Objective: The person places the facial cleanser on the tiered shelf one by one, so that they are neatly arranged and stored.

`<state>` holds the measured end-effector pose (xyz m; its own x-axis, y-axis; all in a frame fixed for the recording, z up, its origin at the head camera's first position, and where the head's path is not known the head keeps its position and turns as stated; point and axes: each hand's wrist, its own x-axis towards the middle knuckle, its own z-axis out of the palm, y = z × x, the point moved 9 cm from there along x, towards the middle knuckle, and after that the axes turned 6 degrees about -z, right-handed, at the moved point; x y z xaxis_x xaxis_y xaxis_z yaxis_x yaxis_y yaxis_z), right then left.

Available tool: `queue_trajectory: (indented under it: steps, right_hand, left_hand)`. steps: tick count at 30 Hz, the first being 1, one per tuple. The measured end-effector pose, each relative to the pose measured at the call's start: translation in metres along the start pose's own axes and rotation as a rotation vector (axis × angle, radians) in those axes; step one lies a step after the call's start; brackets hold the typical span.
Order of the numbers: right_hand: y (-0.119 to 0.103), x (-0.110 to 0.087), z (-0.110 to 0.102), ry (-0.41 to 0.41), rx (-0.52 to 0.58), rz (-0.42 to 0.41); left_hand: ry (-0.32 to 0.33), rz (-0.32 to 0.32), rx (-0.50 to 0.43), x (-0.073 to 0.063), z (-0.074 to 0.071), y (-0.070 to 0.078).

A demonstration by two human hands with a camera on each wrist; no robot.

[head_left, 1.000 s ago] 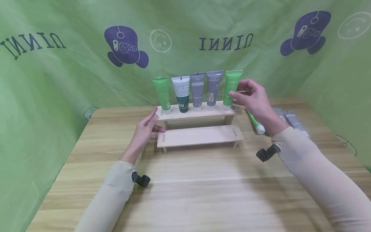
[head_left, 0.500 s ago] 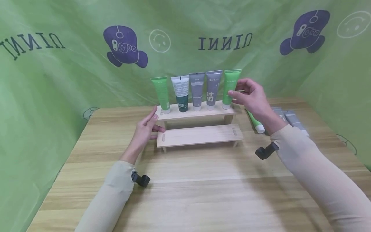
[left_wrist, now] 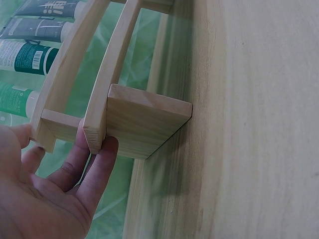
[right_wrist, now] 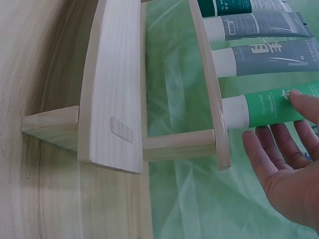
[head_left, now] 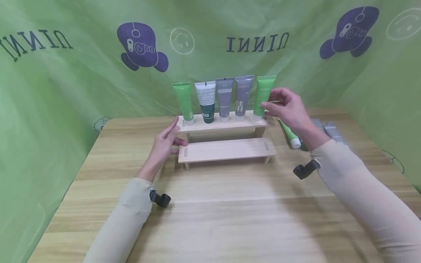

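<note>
Several squeeze tubes stand cap-down along the upper tier of a two-step wooden rack [head_left: 227,149]. At the row's right end, my right hand [head_left: 289,109] pinches a green squeeze tube [head_left: 264,95], thumb in front and fingers behind; its white cap meets the board in the right wrist view. Left of it stand two grey tubes [head_left: 243,95] [head_left: 225,98], a white-and-dark-green tube [head_left: 207,101] and another green tube [head_left: 184,101]. My left hand [head_left: 162,144] touches the rack's left end with extended fingers, the fingertips at the lower board [left_wrist: 99,109] in the left wrist view.
Beside my right forearm, a green tube [head_left: 290,135] and grey tubes [head_left: 333,130] lie on the wooden table [head_left: 213,219], partly hidden by the arm. Behind the rack hangs a green printed cloth [head_left: 204,65], which also encloses both sides.
The head view has tilted down a little, so the scene sits slightly higher. Both hands, the rack and the tubes keep nearly the same places.
</note>
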<state>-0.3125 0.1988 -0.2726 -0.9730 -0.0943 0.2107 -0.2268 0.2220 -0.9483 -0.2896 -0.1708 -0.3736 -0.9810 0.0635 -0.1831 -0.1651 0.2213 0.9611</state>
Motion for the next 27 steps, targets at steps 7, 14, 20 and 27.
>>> queue_trajectory:
  steps: [7,14,20,27]
  right_hand:
    - [0.003,-0.009,-0.012,-0.021,-0.079,-0.001]
    - [0.026,-0.032,-0.036,-0.078,-0.259,0.053]
    - [0.053,-0.06,-0.069,-0.121,-0.394,0.121]
    - [0.085,-0.077,-0.112,-0.118,-0.383,0.127]
  left_hand:
    - [-0.003,0.01,-0.002,0.002,-0.001,0.004]
    - [0.006,0.001,-0.014,0.001,-0.002,0.001]
    - [0.004,0.002,-0.017,0.002,0.0,0.0]
    - [0.011,0.0,-0.021,0.001,-0.001,0.001]
